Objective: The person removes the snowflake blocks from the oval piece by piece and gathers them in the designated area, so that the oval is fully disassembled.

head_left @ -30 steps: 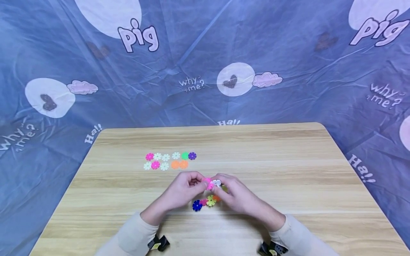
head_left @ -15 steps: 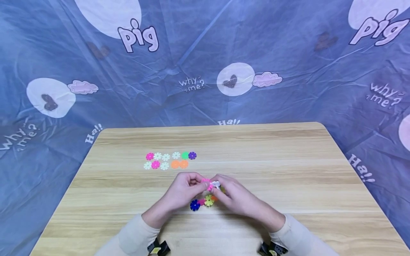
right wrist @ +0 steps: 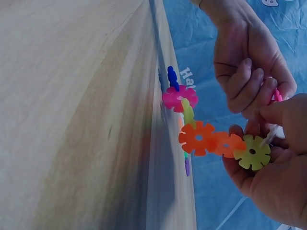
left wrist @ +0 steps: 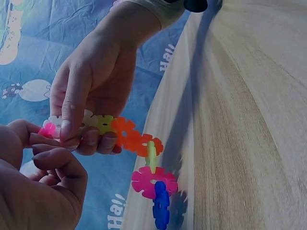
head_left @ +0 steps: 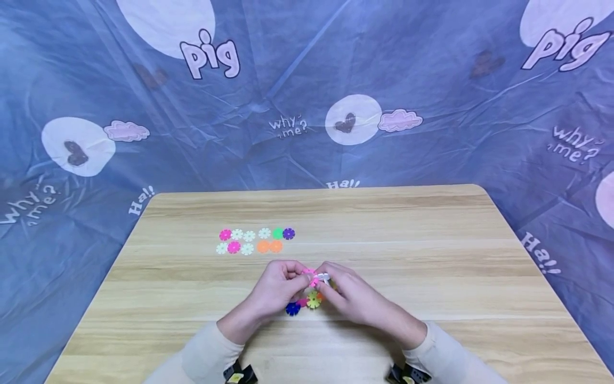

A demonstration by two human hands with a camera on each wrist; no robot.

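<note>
Above the table, my left hand [head_left: 274,287] pinches a small pink snowflake disc [head_left: 314,282] between thumb and fingers. My right hand [head_left: 356,294] grips the white end of a chain of interlocked snowflake discs, and the two hands meet at that end. Hanging below them, the chain shows a yellow disc [right wrist: 253,152], orange discs [left wrist: 125,134], another yellow disc [head_left: 314,300], a deep pink disc [left wrist: 154,182] and a blue disc [head_left: 292,308] last. The pink disc touches the white one; fingers hide whether their slots are joined.
On the wooden table [head_left: 431,240], loose discs lie flat in two rows at the back left: white discs [head_left: 249,236], pink discs [head_left: 233,247], orange discs [head_left: 263,246], a green disc [head_left: 278,233] and a purple disc [head_left: 288,233]. A blue printed cloth [head_left: 297,69] hangs behind.
The white end has turned between the fingers, and the hanging chain has swung slightly left. Both hands keep their grip in nearly the same place.
</note>
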